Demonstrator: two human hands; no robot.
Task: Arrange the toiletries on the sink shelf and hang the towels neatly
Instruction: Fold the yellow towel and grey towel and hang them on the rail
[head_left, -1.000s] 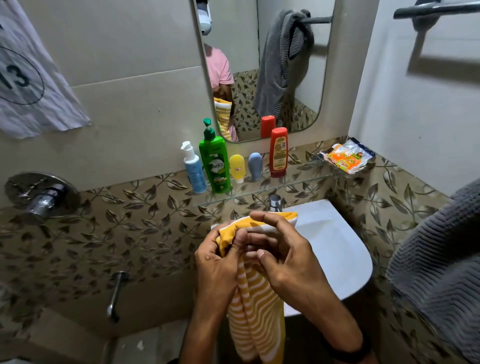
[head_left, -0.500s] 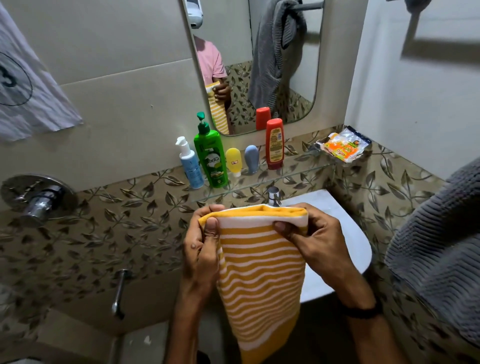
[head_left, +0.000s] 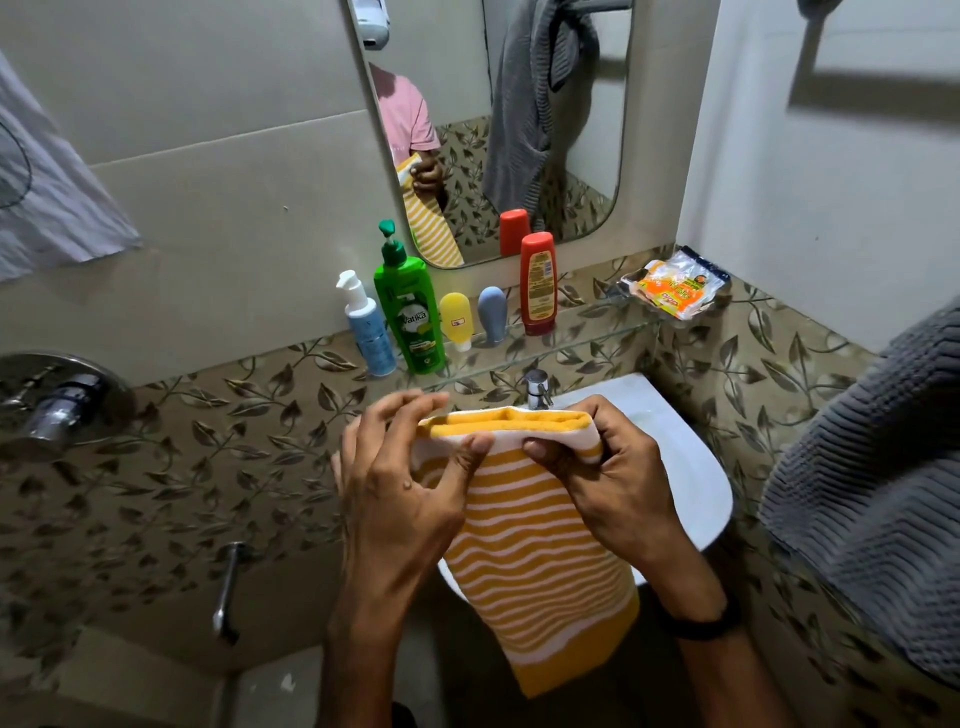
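Observation:
A yellow and white striped towel (head_left: 535, 551) hangs folded in front of the white sink (head_left: 691, 467). My left hand (head_left: 400, 483) pinches its top left corner, and my right hand (head_left: 608, 467) grips the top right corner. On the glass shelf (head_left: 587, 332) stand a white-blue pump bottle (head_left: 366, 327), a green pump bottle (head_left: 413, 312), a small yellow tube (head_left: 457, 319), a grey-blue tube (head_left: 492, 314) and a red bottle (head_left: 538, 283). A grey towel (head_left: 878, 483) hangs at the right edge.
A soap packet (head_left: 675, 283) lies on a dish in the right corner. The mirror (head_left: 498, 119) is above the shelf. A chrome tap (head_left: 537, 389) stands at the sink's back. A shower mixer (head_left: 57, 405) and spout (head_left: 228, 592) are on the left wall. White cloth (head_left: 47, 208) hangs upper left.
My hands have spread the bunched towel out flat, then brought its top edge into a doubled fold. The camera has dipped slightly.

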